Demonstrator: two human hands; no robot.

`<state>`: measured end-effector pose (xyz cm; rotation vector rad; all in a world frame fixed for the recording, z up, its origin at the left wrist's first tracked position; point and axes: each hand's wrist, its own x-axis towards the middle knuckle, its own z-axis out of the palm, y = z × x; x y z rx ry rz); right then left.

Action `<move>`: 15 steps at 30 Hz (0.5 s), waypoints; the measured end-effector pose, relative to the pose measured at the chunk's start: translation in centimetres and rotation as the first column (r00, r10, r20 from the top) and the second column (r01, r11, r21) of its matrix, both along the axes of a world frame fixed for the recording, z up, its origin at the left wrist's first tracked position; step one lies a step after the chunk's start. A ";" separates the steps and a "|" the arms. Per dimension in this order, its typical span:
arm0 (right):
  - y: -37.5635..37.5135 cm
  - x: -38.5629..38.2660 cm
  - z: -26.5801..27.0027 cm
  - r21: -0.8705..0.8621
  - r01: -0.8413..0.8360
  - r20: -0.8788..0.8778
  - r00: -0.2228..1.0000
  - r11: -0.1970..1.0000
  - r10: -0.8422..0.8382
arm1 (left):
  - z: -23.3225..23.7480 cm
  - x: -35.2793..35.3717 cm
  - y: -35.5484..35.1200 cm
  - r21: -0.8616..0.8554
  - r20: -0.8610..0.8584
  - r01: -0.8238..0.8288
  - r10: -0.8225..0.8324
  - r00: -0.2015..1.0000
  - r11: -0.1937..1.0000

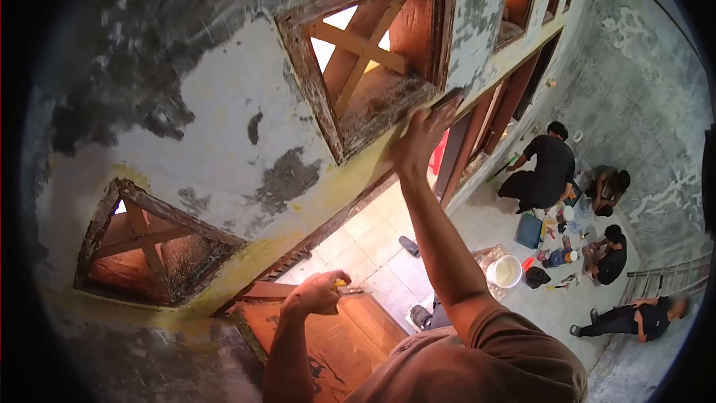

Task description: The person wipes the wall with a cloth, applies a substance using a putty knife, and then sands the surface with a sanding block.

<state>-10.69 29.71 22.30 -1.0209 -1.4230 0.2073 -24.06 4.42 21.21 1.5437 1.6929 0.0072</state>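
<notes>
My left hand (pixel 319 295), low in the view, is closed around a small yellow-handled tool (pixel 343 283) with a short greyish end; I cannot tell its exact kind. Below that hand is an orange-brown wooden door panel (pixel 335 343). My right hand (pixel 425 138) reaches up with its fingers stretched out flat along the yellowish wall strip under a window opening. That opening has a worn wooden frame (pixel 335 123) and crossed boards (pixel 358 41). A dark edge shows by the right fingertips.
A second crossed-board opening (pixel 142 246) is at lower left. Patchy grey and white plaster (pixel 224 97) covers the wall. On the floor are a white bucket (pixel 505 272), a blue-green case (pixel 529 230) and tools. Several people (pixel 548 168) sit or crouch there; a ladder (pixel 656 283) stands at far right.
</notes>
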 end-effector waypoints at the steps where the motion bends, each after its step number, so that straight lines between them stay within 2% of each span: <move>1: 0.8 -0.6 -2.2 -0.045 0.124 0.078 0.990 0.991 -0.120 | -0.3 0.1 0.1 0.006 0.005 -0.031 0.030 1.000 1.000; 2: 1.5 -1.0 -3.1 -0.069 0.250 0.154 0.959 0.966 -0.238 | 0.2 0.5 0.1 0.009 0.007 -0.029 0.029 1.000 1.000; 3: -4.3 -2.6 -0.5 -0.093 -0.001 -0.078 0.997 0.996 -0.006 | 1.2 1.2 0.3 -0.037 -0.001 -0.032 0.032 0.999 0.999; 4: -7.9 -4.8 -1.6 -0.026 -0.082 -0.043 0.996 0.996 0.081 | 1.7 1.5 0.5 -0.088 -0.011 -0.035 0.034 0.999 0.996; 5: -12.5 -5.6 -1.0 0.068 -0.257 -0.026 0.965 0.964 0.259 | -0.4 0.9 -0.2 0.065 0.028 0.011 -0.013 1.000 0.998; 6: -14.7 -5.8 -1.2 -0.031 -0.347 0.074 0.935 0.937 0.348 | 0.1 1.2 0.1 0.058 0.020 0.023 -0.024 1.000 0.998; 8: -10.4 -3.9 -0.8 0.045 -0.215 0.259 0.946 0.976 0.196 | 1.4 2.0 0.6 -0.112 0.014 -0.020 0.022 1.000 0.993; 9: -7.8 -2.0 1.0 0.001 -0.251 0.095 0.964 0.968 0.250 | -0.4 1.2 -0.2 0.034 -0.001 0.057 -0.057 0.998 0.998; 10: -4.6 -0.6 1.3 0.020 -0.144 0.079 0.987 0.989 0.142 | -0.6 0.8 0.1 0.032 -0.003 0.057 -0.057 0.998 0.998; 11: -1.1 0.3 1.2 0.001 -0.044 -0.008 0.999 0.999 0.044 | -0.8 0.6 0.1 0.056 0.029 0.055 -0.057 0.998 0.997; 12: 0.1 1.5 3.4 -0.127 -0.062 -0.220 0.975 0.990 0.033 | -1.1 0.9 -0.2 0.074 0.069 0.046 -0.051 0.996 0.996; 14: -1.3 -0.3 2.3 -0.185 0.004 -0.212 0.976 0.983 -0.044 | 1.3 2.0 0.2 0.024 0.074 0.004 -0.005 0.997 1.000; 15: -4.0 -2.2 1.5 -0.081 -0.032 -0.145 0.989 0.996 0.020 | 2.1 2.3 0.6 -0.059 0.061 -0.022 0.025 0.998 0.998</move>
